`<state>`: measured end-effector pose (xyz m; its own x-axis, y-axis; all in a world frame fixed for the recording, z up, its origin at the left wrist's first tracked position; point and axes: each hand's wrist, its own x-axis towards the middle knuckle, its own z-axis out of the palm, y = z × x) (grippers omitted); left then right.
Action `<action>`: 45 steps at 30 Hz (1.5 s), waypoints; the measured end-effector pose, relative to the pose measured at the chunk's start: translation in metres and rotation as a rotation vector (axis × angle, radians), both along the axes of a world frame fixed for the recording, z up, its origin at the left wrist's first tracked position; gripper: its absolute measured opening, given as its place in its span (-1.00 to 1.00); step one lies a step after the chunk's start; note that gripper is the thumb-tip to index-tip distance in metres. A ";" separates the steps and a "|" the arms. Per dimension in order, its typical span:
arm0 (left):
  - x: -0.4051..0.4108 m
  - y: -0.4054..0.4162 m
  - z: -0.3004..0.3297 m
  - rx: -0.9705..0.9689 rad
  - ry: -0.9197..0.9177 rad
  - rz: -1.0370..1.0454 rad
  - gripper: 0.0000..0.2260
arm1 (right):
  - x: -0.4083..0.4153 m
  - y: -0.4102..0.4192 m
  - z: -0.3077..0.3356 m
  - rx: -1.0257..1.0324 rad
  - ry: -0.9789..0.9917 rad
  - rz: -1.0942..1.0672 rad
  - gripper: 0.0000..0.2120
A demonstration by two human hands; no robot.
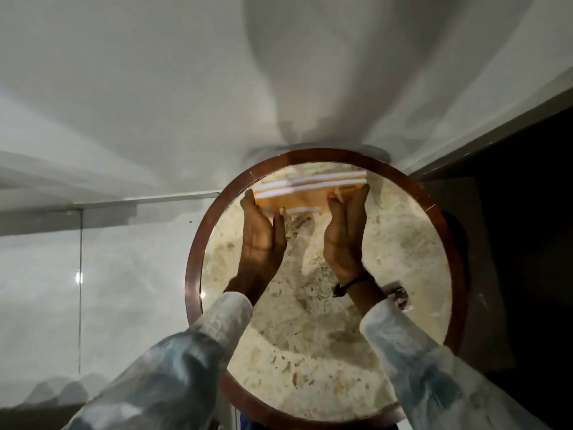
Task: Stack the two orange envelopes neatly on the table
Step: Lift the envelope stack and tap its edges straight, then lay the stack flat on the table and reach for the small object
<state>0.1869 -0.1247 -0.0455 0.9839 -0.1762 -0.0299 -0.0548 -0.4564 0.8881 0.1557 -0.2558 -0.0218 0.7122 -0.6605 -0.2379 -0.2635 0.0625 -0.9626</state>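
Observation:
The orange envelopes (305,195), with white stripes along their edges, lie at the far side of the round table (310,321), blurred by motion. They overlap, so I cannot tell them apart. My left hand (262,240) presses its fingers flat against their left edge. On the right edge rests my right hand (345,234), also flat and upright, palm facing inward. Both hands squeeze the envelopes between them.
The table has a beige marble top and a dark wooden rim (193,274). A small crumpled wrapper (400,297) lies near my right wrist. White walls stand behind and to the left; a dark area lies to the right.

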 end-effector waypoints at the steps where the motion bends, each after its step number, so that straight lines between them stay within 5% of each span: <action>1: -0.008 -0.001 -0.003 0.021 0.016 0.014 -0.73 | -0.006 0.003 -0.003 -0.031 0.032 0.042 -0.54; 4: -0.018 0.001 -0.010 0.025 0.057 -0.025 -0.74 | -0.019 0.005 -0.012 -0.063 0.182 0.123 -0.43; 7: -0.001 0.002 -0.008 0.031 0.026 -0.074 -0.62 | -0.008 -0.013 -0.010 -0.251 0.168 0.186 -0.56; 15: 0.028 -0.017 -0.021 0.480 0.345 0.098 -0.62 | 0.027 -0.030 -0.039 -0.429 0.695 0.280 -0.63; 26: 0.025 -0.026 -0.019 0.584 0.363 0.107 -0.64 | 0.027 -0.049 -0.046 -0.511 0.621 0.274 -0.61; 32: 0.004 -0.047 -0.006 0.735 -0.002 -0.150 -0.47 | -0.057 -0.074 -0.031 -0.386 0.580 -0.069 -0.66; 36: -0.014 -0.056 -0.029 0.776 0.044 -0.434 -0.39 | -0.142 -0.071 -0.028 -0.291 0.775 -0.185 -0.47; 40: -0.019 -0.053 -0.051 0.804 0.020 -0.444 -0.36 | -0.179 -0.050 -0.029 -0.285 0.914 -0.159 -0.31; 45: -0.019 -0.053 -0.053 0.838 0.024 -0.460 -0.36 | -0.168 -0.049 -0.033 -0.426 0.804 0.001 -0.56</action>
<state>0.1675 -0.1778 -0.0989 0.8212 -0.4574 -0.3410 -0.3731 -0.8827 0.2856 -0.0119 -0.3045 -0.0551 0.4377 -0.8059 -0.3986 -0.8653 -0.2572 -0.4303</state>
